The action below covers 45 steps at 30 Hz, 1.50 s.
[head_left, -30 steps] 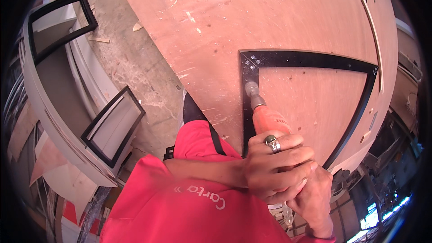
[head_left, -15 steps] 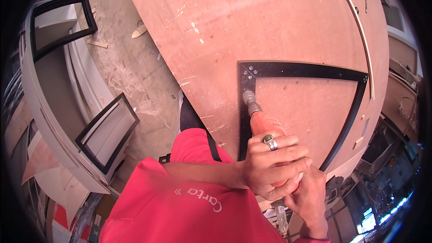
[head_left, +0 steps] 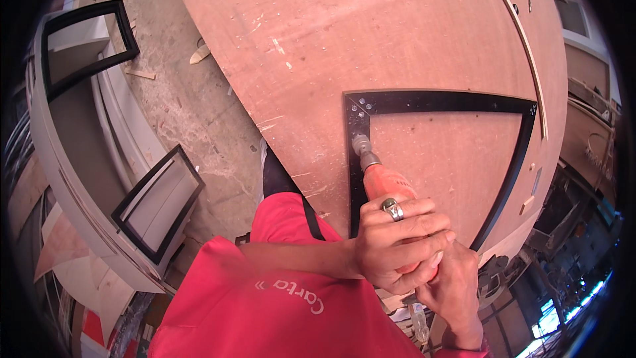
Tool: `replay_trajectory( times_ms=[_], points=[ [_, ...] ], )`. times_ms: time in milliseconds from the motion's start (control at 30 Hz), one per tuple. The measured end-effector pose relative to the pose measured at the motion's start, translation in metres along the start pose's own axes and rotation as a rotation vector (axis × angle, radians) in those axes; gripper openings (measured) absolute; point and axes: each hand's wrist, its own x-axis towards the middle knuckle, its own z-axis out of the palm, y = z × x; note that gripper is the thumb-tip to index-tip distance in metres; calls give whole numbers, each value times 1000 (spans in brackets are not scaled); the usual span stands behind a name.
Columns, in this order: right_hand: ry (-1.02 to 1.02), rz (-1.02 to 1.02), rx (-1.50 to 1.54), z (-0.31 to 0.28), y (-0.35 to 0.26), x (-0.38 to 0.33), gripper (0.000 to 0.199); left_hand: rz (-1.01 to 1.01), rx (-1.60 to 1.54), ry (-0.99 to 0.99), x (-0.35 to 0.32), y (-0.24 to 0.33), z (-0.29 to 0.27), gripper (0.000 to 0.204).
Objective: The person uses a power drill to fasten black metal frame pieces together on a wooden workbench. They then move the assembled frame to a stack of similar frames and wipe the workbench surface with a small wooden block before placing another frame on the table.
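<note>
An orange power drill [head_left: 384,178] is held in both of my hands over the wooden worktop. My left hand [head_left: 401,242], wearing a ring, wraps over the drill's body. Behind and below it, my right hand [head_left: 454,282] closes around the rear of the drill, partly hidden by the left. The drill's round grey head [head_left: 362,144] meets the left side of a black frame [head_left: 440,101], just below its upper left corner. Several round silvery fastener heads [head_left: 362,107] sit in that corner. Whatever lies beneath the drill head is hidden.
The large wooden worktop [head_left: 291,40] carries a thin wooden strip [head_left: 523,33] on the right and a small wood block [head_left: 527,205]. On the floor to the left, a long pale panel [head_left: 86,212] holds two more black frames [head_left: 126,33]. A clear bottle [head_left: 419,321] stands below my hands.
The whole view has shifted slightly. The drill head stays at about the same spot on the black frame, and both hands keep their grip.
</note>
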Motion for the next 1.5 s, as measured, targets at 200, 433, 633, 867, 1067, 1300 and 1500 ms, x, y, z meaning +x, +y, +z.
replay_trajectory(
  times_ms=[200,433,633,867,1067,1300,1500],
  points=[
    [5,-2,16,0,1,0,35,-2,9,-11,-1,0,0,22],
    [34,-29,18,0,3,-26,34,-1,-15,-51,-2,17,5,22],
    [254,108,197,31,-2,-80,54,-59,29,-324,-23,47,-28,43],
    [566,-202,286,116,-6,-94,84,-1325,-552,19,-82,44,-103,62],
    [504,-496,403,173,-25,-50,79,-1311,-766,202,-75,63,-124,61],
    [856,68,216,165,28,50,22,-1272,-735,259,-45,34,-191,52],
    [860,227,813,211,52,102,12,-1274,-723,170,-13,20,-225,50]
  ],
)
